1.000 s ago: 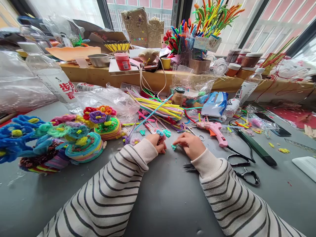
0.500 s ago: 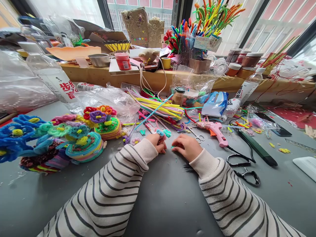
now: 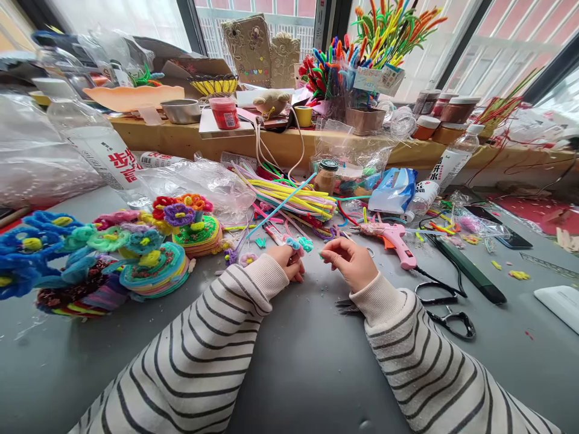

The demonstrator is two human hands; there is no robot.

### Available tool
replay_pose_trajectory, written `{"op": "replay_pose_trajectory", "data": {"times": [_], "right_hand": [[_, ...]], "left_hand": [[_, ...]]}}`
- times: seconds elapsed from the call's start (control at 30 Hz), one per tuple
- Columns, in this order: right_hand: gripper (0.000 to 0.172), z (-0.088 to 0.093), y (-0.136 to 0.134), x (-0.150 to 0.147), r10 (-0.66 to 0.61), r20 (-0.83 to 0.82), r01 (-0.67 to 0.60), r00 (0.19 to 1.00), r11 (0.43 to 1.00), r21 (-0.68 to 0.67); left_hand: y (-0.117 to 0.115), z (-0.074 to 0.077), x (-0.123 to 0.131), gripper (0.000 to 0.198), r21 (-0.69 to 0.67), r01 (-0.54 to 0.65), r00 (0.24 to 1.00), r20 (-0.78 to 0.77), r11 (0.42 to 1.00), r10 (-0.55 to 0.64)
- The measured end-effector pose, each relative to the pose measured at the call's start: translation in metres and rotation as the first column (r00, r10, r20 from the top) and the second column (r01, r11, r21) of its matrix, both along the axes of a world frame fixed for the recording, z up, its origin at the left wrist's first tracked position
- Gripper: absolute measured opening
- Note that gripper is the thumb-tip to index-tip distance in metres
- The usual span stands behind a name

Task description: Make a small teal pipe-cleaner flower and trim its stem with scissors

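My left hand (image 3: pixel 284 263) is closed around a small fuzzy pipe-cleaner flower (image 3: pixel 304 243) in teal, blue and pink, which pokes out past the fingers. A little to the right, my right hand (image 3: pixel 351 263) is raised just off the grey table, thumb and forefinger pinched on a tiny teal bit of fluff (image 3: pixel 321 255). Beneath my right wrist lie black-handled scissors (image 3: pixel 453 325), their blade tips showing on the wrist's left side. A few teal crumbs are scattered on the table between the hands.
Finished pipe-cleaner flower pots (image 3: pixel 156 268) stand at left. Loose pipe cleaners (image 3: pixel 294 196) are heaped behind my hands. To the right are a pink glue gun (image 3: pixel 393 238) with its cord, a dark green bar (image 3: pixel 473 271) and water bottles (image 3: pixel 455 158). A crowded ledge (image 3: pixel 271 143) runs along the back.
My right hand has lifted and shifted slightly to the right, away from the left, with its fingers now pinched together. More of the scissor blades shows. My left hand has stayed in place.
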State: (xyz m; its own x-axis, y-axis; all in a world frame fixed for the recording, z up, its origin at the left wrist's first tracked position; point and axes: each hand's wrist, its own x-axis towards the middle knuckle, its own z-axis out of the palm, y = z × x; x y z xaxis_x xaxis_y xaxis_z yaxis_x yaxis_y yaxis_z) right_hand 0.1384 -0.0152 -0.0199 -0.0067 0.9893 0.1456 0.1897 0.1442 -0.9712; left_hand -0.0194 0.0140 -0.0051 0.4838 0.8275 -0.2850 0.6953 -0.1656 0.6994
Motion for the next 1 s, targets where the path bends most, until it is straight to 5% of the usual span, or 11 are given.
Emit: {"op": "replay_pose_trajectory", "data": {"times": [0.13,0.27,0.4,0.47,0.63,0.83,1.0], "right_hand": [[0.015,0.0,0.0,0.0,0.067,-0.103,-0.07,0.992,0.997,-0.033],[0.008,0.005,-0.002,0.005,0.198,0.165,-0.206,0.966,0.978,0.037],[0.002,0.007,-0.005,0.008,0.408,0.514,-0.494,0.755,0.868,0.038],[0.003,0.005,-0.004,0.007,0.413,0.624,-0.552,0.664,0.833,0.036],[0.013,0.002,0.0,0.012,0.228,0.73,-0.456,0.645,0.881,0.127],[0.014,0.004,0.0,0.021,0.37,0.685,-0.525,0.628,0.851,0.022],[0.009,0.003,0.0,0.016,0.301,0.757,-0.503,0.58,0.863,0.042]], "left_hand": [[0.0,-0.001,0.0,0.014,-0.008,-0.002,1.0,-0.001,1.0,0.002],[0.0,-0.003,0.0,0.012,0.015,-0.004,1.0,-0.031,1.0,0.005],[0.0,-0.003,0.0,0.012,0.019,-0.022,0.999,-0.032,1.0,0.023],[0.0,-0.003,0.0,0.012,0.018,-0.021,0.999,-0.024,1.0,0.021],[0.0,-0.002,0.001,0.011,0.016,-0.021,0.999,-0.035,1.0,0.021],[-0.001,-0.001,0.001,0.011,0.021,-0.002,0.999,-0.033,1.0,0.003],[-0.001,-0.001,0.001,0.009,0.02,-0.017,1.0,-0.013,1.0,0.017]]}}
